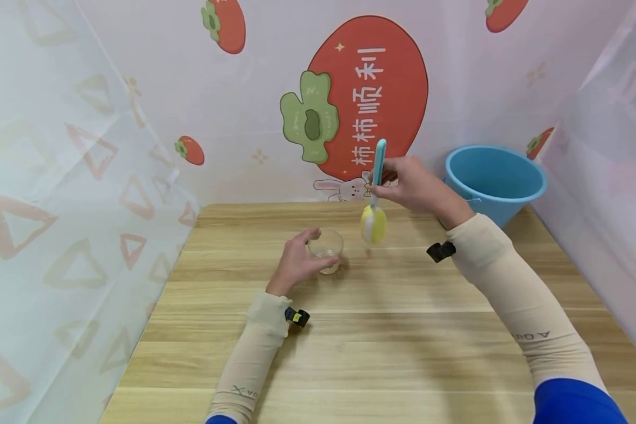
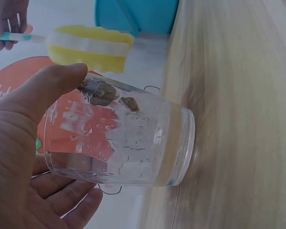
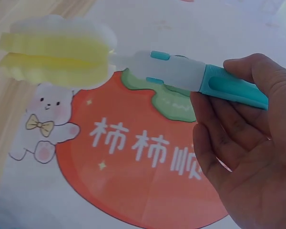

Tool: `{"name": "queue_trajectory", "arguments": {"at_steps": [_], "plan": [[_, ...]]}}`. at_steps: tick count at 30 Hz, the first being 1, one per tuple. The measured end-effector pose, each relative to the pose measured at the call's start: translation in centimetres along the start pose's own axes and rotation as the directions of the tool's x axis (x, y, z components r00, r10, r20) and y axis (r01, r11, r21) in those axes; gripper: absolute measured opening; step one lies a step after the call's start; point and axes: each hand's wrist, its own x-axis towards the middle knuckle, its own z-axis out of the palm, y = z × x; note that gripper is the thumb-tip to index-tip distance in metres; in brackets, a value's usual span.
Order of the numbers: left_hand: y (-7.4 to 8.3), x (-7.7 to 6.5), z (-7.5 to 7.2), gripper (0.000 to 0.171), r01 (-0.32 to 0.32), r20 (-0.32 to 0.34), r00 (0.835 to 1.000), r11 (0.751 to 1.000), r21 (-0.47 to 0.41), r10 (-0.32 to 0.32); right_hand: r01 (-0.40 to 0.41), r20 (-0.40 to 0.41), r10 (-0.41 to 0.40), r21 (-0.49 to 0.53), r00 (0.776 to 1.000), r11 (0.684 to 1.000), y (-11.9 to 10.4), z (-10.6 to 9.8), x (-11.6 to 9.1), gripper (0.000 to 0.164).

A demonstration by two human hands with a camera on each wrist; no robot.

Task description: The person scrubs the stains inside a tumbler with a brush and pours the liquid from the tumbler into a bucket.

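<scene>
A clear drinking glass point(image 1: 328, 241) stands on the wooden table, and my left hand point(image 1: 297, 259) grips it with thumb and fingers on opposite sides. Droplets and dark brown smudges mark the wall of the glass point(image 2: 128, 138) in the left wrist view. My right hand point(image 1: 410, 185) holds a bottle brush point(image 3: 238, 88) by its turquoise handle, thumb on one side and fingers on the other. The yellow and white sponge head point(image 1: 373, 225) points down, in the air to the right of the glass and apart from it.
A blue bucket point(image 1: 495, 194) stands at the back right corner of the wooden table point(image 1: 318, 365), behind my right forearm. Printed sheets point(image 1: 254, 106) wall off the back and both sides.
</scene>
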Motion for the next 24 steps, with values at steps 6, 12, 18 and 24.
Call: {"name": "queue_trajectory", "arguments": {"at_steps": [6,12,18,24], "plan": [[0.4,-0.1,0.7,0.089,-0.018,0.016,1.000,1.000,-0.010,0.018,0.048,-0.040,-0.047,0.016,0.998,0.999,-1.4,-1.3,0.3,0.025],[1.1,-0.1,1.6,0.089,-0.021,0.065,0.998,0.999,-0.036,0.024,0.087,-0.056,-0.086,0.013,0.995,0.996,-2.7,-1.9,0.5,0.028],[1.6,-0.2,2.4,0.092,-0.006,0.136,0.991,0.998,-0.070,0.016,0.094,-0.039,-0.093,0.022,0.995,0.995,-3.8,-2.2,0.5,0.022],[1.8,-0.2,2.7,0.089,0.000,0.154,0.988,0.997,-0.081,0.013,0.107,-0.021,-0.106,0.032,0.994,0.994,-4.7,-2.2,0.2,0.022]]}}
